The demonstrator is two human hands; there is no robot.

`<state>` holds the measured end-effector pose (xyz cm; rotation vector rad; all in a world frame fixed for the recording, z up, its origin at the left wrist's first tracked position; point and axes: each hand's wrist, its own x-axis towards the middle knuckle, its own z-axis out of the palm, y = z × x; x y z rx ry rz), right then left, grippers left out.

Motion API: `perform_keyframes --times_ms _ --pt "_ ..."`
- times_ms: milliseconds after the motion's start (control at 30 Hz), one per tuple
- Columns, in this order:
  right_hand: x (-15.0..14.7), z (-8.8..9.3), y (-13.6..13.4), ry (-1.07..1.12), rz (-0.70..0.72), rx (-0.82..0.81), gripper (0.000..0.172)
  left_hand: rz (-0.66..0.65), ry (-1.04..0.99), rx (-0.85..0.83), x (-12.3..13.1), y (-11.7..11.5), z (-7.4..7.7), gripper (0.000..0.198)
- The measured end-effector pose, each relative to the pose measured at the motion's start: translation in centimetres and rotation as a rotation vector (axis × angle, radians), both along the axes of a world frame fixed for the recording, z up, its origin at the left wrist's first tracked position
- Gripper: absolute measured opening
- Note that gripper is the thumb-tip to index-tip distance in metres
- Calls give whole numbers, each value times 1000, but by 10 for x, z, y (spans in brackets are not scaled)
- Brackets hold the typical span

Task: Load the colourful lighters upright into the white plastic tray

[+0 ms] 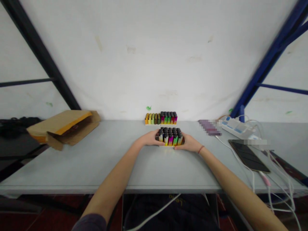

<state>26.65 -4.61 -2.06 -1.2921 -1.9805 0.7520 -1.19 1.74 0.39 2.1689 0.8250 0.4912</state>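
Between my two hands stands a tray of lighters (pixel 170 138), upright in rows, with black tops and bodies in white, yellow, purple and green. My left hand (pixel 152 138) is wrapped round its left end, the thumb along the front. My right hand (pixel 190 142), with a thin red band at the wrist, grips the right end the same way. Behind it, against the wall, two more blocks of lighters sit side by side: a yellow-and-brown one (pixel 152 119) on the left and a black-topped, multicoloured one (pixel 168 118) on the right.
An open cardboard box (pixel 64 123) lies at the table's left. On the right are a phone (pixel 249 155), a purple device (pixel 209 127), a white power strip (pixel 237 127) and loose white cables (pixel 240 158). The grey table (pixel 96 170) meets the wall behind.
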Motion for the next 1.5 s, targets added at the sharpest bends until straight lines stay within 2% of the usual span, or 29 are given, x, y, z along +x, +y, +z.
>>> perform_keyframes --times_ms 167,400,533,600,667,767,900,1133,1300,1500 --pt "0 -6 -3 31 -3 14 85 13 -37 -35 1 3 -4 86" --pt "-1 -11 -1 20 -24 44 85 77 -4 25 -1 10 -16 96" --pt "0 -14 0 26 -13 60 83 113 -24 -45 1 8 -18 98" --pt "0 -14 -1 28 -2 65 82 107 -58 -102 3 6 -18 93" --pt "-1 -14 -1 22 -1 68 83 76 -88 -140 3 5 -18 80" --pt "-1 -13 -2 12 -13 70 83 54 -123 -128 4 7 -18 63" --pt "-1 -13 -2 19 -15 61 81 149 -179 -47 5 12 -20 73" --pt "0 -14 -2 11 -18 79 83 167 -161 -49 9 12 -24 84" --pt "0 -16 -1 6 -31 78 83 150 -173 -111 12 10 -27 75" --pt "0 -16 -2 23 -26 72 82 149 -198 -60 12 7 -27 64"
